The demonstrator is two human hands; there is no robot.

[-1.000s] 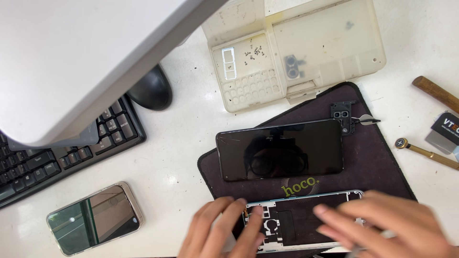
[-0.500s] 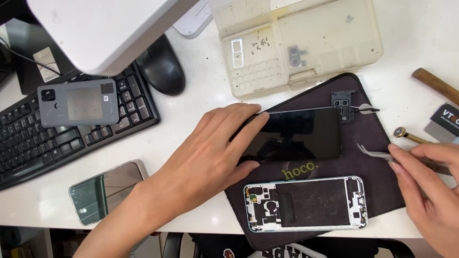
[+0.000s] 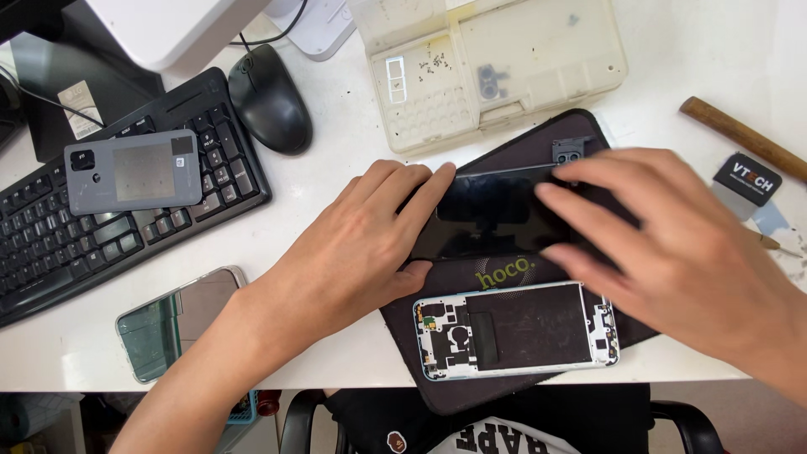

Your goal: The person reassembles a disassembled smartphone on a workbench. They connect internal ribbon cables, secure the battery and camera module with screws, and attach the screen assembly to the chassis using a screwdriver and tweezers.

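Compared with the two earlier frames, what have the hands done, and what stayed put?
The left hand went from the opened phone frame up to the black screen panel and now grips its left end. The right hand, which was at the mat's right edge by the tweezers, now covers the panel's right end. Frame, dark mat and parts tray have not moved.

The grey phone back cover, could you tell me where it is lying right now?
In the head view, the grey phone back cover lies on the black keyboard at the left, left of the black mouse.
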